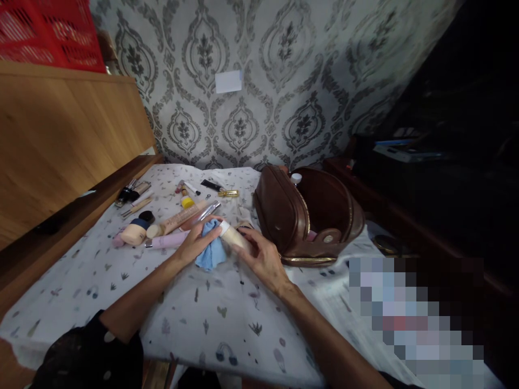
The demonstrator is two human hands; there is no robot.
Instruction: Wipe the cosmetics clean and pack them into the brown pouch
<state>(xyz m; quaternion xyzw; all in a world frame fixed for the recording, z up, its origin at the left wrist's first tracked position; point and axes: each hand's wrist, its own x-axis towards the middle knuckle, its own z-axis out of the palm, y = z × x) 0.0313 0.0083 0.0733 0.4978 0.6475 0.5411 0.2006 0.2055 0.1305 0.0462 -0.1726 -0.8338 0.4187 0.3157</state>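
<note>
Gripping the bottle (234, 237) with your right hand (265, 260), press the cloth (212, 255) pinched in your left hand (196, 243) evenly against its cap (223, 227).

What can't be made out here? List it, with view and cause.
Head view:
Pale bottle: one end, covered by the right hand.
Brown bag: its floor, hidden by its front wall and shadow.
Beige tube: its print, too small and blurred.
Red basket: its top, cut off by the picture's edge.
</note>
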